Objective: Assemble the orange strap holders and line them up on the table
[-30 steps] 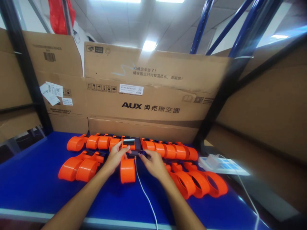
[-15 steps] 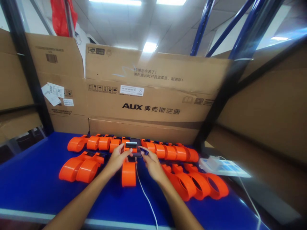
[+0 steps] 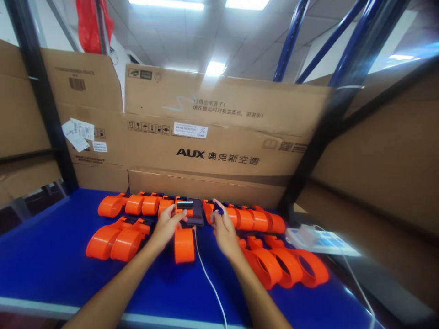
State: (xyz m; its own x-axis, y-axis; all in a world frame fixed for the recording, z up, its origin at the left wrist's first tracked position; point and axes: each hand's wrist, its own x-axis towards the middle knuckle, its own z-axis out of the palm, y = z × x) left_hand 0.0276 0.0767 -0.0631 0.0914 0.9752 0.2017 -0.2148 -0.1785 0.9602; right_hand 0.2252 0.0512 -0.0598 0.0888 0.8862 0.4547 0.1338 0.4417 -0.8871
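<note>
My left hand (image 3: 168, 225) is closed on an orange tape dispenser, thumb across the front of its head. The head has a black strip (image 3: 185, 205) with a pale toothed edge and faces me. An orange ring (image 3: 184, 245) just below the hand looks like part of the same dispenser. My right hand (image 3: 223, 226), apart from the left, pinches a small dark blue piece (image 3: 218, 209) in front of the back row. Its exact kind I cannot make out. Behind and between the hands lies a dark phone (image 3: 196, 213), partly covered by the dispenser head.
More orange dispensers (image 3: 245, 219) line the back of the blue table (image 3: 154, 288). Others lie at front left (image 3: 100, 242) and front right (image 3: 312, 267). A white cable (image 3: 210, 281) runs toward me. A white power strip (image 3: 325, 241) sits at right; cardboard (image 3: 219, 180) walls the back.
My right hand has moved right, away from the dispenser, with the dark blue piece in its fingers. My left hand has shifted slightly left, still holding the dispenser.
</note>
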